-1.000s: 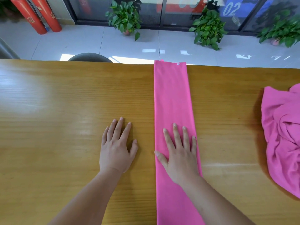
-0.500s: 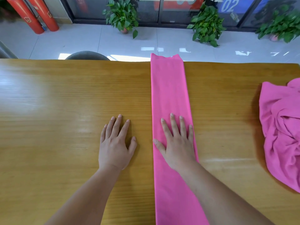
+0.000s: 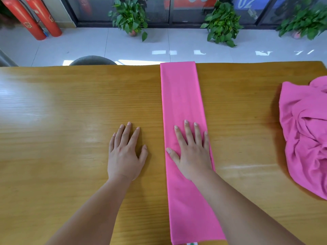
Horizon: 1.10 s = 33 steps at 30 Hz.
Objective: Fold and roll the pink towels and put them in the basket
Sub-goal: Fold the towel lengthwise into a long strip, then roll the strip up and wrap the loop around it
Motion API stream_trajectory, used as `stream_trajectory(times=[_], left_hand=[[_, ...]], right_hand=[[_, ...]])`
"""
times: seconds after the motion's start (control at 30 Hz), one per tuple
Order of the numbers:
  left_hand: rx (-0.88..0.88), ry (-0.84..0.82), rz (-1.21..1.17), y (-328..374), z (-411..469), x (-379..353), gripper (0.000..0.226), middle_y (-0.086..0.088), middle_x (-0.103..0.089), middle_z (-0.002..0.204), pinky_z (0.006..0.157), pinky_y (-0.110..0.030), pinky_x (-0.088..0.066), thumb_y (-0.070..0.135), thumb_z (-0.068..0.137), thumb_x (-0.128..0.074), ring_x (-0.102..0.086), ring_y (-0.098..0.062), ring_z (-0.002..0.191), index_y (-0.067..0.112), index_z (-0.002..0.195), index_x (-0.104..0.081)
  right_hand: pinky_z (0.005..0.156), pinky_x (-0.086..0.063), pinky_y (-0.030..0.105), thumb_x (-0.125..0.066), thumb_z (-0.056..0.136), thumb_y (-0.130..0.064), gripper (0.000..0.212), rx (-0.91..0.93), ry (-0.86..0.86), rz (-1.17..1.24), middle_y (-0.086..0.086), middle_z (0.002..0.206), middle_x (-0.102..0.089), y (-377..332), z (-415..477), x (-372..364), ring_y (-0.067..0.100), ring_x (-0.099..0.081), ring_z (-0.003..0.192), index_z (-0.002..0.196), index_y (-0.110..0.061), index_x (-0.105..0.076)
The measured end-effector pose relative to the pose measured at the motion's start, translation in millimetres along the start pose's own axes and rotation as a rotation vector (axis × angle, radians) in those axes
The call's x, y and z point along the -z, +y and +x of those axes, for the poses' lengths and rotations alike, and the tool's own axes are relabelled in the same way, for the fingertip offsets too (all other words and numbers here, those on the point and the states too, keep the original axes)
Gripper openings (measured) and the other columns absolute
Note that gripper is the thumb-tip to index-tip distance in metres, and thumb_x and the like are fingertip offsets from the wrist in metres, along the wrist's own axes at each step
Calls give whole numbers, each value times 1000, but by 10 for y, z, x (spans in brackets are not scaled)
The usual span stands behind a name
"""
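Observation:
A pink towel (image 3: 182, 96), folded into a long narrow strip, lies flat on the wooden table (image 3: 62, 106) and runs from the far edge to the near edge. My right hand (image 3: 192, 151) presses flat on the strip's middle with straight, spread fingers. On bare wood just left of the strip, my left hand (image 3: 124, 152) rests flat with its fingers straight. A second pink towel (image 3: 306, 135) lies crumpled in a heap at the table's right side. No basket is in view.
A dark chair back (image 3: 92, 60) shows beyond the table's far edge. Past it is a tiled floor with three potted plants (image 3: 131, 16) and two red cylinders (image 3: 35, 18) by glass doors.
The strip's far end, which overhung the far table edge, now ends at that edge. Both hands stay flat in about the same places.

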State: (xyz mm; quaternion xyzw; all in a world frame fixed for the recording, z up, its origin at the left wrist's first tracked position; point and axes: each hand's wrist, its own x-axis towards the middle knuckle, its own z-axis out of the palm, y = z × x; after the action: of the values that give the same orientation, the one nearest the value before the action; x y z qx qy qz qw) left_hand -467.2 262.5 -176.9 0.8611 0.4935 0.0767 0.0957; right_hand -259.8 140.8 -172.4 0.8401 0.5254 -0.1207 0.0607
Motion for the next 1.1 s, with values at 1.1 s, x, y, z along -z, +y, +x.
stream_trajectory(times=[1.1], left_hand=[[-360,-182,-84,881,-1152,-116,68,0,2,179,133,-49,-10,49,114,-33,8,-19,164,19,171,-10]], right_hand=[[130,-17,57,-24,112,-54,68,55,43,119,2,178,12,335,-1451,-393,24,11,164,170,-24,-9]])
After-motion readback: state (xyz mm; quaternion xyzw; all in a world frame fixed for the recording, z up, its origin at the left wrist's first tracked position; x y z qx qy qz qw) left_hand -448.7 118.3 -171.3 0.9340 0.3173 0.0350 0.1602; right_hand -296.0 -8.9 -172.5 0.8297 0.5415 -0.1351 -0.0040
